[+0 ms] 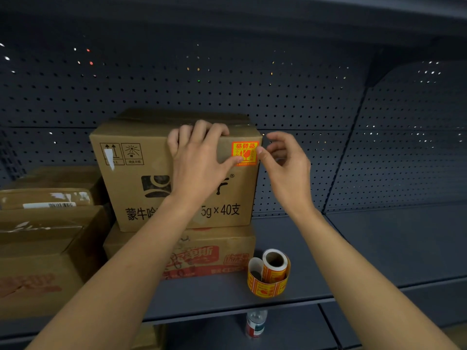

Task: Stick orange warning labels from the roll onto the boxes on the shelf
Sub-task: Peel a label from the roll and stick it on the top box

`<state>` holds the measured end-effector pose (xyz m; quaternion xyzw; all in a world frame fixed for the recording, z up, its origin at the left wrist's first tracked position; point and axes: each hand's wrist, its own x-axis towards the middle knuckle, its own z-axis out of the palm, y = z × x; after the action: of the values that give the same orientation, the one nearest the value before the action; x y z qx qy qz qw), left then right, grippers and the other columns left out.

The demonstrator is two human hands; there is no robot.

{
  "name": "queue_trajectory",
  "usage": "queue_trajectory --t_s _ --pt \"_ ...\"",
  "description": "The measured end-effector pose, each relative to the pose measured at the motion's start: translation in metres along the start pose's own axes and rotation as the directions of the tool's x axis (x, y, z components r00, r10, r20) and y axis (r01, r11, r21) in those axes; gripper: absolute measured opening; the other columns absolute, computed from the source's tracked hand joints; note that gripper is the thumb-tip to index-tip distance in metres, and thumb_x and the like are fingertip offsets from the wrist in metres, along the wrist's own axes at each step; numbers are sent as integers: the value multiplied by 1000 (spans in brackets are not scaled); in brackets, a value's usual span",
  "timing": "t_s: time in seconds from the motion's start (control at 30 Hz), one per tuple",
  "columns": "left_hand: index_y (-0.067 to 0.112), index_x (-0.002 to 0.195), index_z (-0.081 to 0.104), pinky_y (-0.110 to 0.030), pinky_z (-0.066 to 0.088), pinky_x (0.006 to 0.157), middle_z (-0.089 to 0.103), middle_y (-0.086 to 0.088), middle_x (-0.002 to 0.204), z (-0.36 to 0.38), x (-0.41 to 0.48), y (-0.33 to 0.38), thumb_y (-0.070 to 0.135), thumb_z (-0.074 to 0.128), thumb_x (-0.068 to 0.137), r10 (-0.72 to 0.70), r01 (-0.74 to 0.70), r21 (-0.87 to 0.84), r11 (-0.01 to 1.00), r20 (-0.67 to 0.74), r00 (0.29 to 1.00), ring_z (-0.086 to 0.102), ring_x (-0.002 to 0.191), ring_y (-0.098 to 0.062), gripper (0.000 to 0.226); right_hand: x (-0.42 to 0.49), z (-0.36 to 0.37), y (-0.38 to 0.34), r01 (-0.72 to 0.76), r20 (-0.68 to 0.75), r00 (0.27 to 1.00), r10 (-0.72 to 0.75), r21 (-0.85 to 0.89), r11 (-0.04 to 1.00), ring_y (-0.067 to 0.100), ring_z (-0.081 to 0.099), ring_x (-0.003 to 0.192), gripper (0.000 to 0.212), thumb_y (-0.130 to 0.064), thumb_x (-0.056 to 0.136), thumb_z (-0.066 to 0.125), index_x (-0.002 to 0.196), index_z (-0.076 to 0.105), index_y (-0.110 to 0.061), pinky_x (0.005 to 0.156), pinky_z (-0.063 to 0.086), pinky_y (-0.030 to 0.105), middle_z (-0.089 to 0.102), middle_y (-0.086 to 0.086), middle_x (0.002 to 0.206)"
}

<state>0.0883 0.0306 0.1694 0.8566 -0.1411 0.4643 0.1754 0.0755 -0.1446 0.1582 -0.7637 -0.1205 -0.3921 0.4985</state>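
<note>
**Fingers point(201, 128) hooked over the box, thumbs flanking the label**

Fingers of the left hand point(199, 157) curl over the top front edge of the upper box point(141, 170) and steady it. Its thumb stretches right and presses the lower left corner of the orange label point(244, 152). The label lies flat on the box's front face, in the upper right corner, nearly square and roughly parallel to the box edges. The right hand point(285, 165) sits just beyond the box's right edge. Its thumb tip touches the label's right margin, while its other fingers are loosely bent, apart from the cardboard and holding nothing. The label thus lies between the two thumbs, rightward of the left and leftward of the right.

The roll point(269, 274) stands on the shelf point(379, 248) with its core upright, well below the right hand and just beside the lower box point(209, 256). Judged from this layout, a final smoothing press is in hand. The right hand is the nearer one for reaching the roll afterwards, by a downward path.
</note>
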Motion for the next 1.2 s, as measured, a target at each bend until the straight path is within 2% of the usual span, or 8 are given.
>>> queue_trajectory --t_s 0.1,0.23,0.4,0.53,0.8,0.93,1.07,1.2 --pt "24 119 60 -42 26 99 57 -1 113 0 -1 0 66 67 78 11 -11 6 1000 -3 1000 49 110 -28 58 6 3 1 58 60 997 -57 -15 998 6 55 82 31 -27 94 68 124 62 -24 76 48 16 59 0 100" --pt "25 117 61 -43 28 96 57 -1 110 3 0 1 63 50 93 -5 5 10 1000 -35 999 49 106 -27 47 15 9 5 69 66 996 -67 -27 997 5 57 83 22 -22 93 68 114 69 -15 78 49 17 58 0 102" --pt "26 117 61 -45 30 94 57 -2 108 6 0 1 58 51 95 -2 4 34 999 -48 999 49 103 -28 40 18 6 8 69 109 992 -67 -14 998 6 57 84 20 -22 93 69 112 67 -17 77 49 16 60 2 106" --pt "24 123 59 -43 27 96 57 -3 113 6 -4 -7 64 57 89 67 -66 74 995 -17 998 49 108 -29 53 17 0 15 36 241 970 -33 -11 999 2 53 82 38 -23 87 76 122 59 -23 73 48 15 58 -2 111" --pt "24 127 56 -42 25 98 56 -2 118 6 -6 -10 70 65 79 99 -101 95 990 21 995 48 112 -28 67 14 -1 22 82 271 961 -61 -67 994 7 59 87 51 -29 85 77 130 53 -28 78 53 24 59 -4 118" --pt "24 127 57 -41 24 98 57 -2 118 6 -5 -10 68 68 77 91 -92 84 992 17 996 47 112 -27 67 13 -2 21 88 268 962 -59 -99 991 6 60 89 53 -29 85 77 130 50 -29 79 52 22 59 -6 119" --pt "24 125 58 -40 24 98 58 -1 117 5 -5 -8 66 70 75 93 -93 82 992 6 996 48 111 -27 66 11 0 19 89 256 965 -53 -133 987 6 60 89 52 -29 85 77 129 49 -30 79 55 33 59 -7 122" --pt "25 126 56 -42 26 99 57 -1 119 2 -4 -6 66 70 76 75 -78 81 994 39 996 48 113 -26 66 10 -2 14 70 259 965 -39 -112 991 4 59 89 52 -26 86 77 131 50 -27 79 52 25 58 -6 120"
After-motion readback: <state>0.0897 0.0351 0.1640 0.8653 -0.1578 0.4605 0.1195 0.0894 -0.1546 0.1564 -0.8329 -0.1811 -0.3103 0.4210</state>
